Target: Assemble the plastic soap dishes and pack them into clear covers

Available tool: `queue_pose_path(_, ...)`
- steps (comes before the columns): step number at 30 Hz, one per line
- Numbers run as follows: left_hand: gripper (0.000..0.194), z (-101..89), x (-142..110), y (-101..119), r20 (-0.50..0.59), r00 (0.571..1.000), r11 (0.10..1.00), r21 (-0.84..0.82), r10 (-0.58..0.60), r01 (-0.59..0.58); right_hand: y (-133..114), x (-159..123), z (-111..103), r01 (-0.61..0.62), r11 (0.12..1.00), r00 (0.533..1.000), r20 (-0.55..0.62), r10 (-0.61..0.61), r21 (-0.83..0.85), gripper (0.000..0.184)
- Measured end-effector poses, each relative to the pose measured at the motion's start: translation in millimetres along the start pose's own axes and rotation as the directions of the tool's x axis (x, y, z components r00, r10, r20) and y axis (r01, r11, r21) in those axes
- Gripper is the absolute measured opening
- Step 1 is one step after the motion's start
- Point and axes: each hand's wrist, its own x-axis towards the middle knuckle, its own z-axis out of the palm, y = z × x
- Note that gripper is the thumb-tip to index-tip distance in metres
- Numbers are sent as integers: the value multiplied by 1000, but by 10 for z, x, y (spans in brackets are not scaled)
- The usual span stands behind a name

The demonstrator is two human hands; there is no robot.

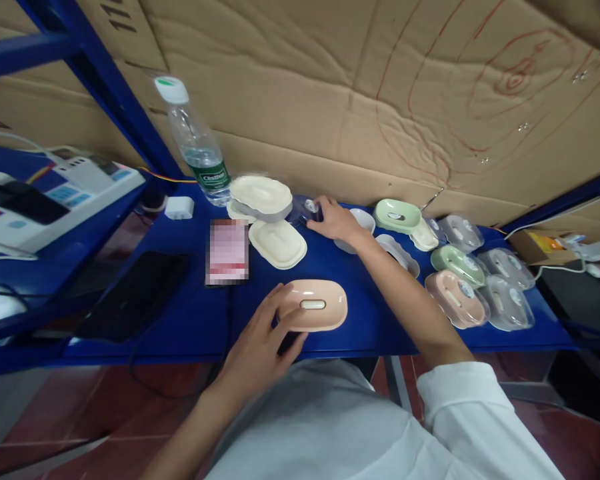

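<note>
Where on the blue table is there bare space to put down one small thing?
Bare patches of the blue table lie between the peach box and the right forearm, and between the left hand and the black object. It is crowded around the wrapped boxes and the cream trays.

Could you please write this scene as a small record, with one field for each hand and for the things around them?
Left hand: the left hand has its fingers on the left end of a peach oval box
Right hand: the right hand is at a clear plastic piece; firmness of grip not clear
Surface: blue table
Between bottle and right hand: cream oval pieces
Far left: water bottle, white adapter
Right side: several clear-covered boxes
</note>
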Motion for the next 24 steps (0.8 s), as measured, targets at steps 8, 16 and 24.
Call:
queue_pose_path(8, 51, -28, -25, -33, 74, 979, 963, -178, -191, 201, 119, -445, -192, 80, 996, 973, -216, -86, -35, 57)
queue_pose_path(16, 82, -10, -26, -95, 157, 924, 843, -378, -348, 382, 435, -1983, 216, 394, 866, 892, -356, -279, 307, 51)
queue_pose_path(24, 87, 42, -83, -172, 174, 917, 812, -425, -359, 399, 308, -2137, 487, 572, 740, 820, -279, -500, 354, 62)
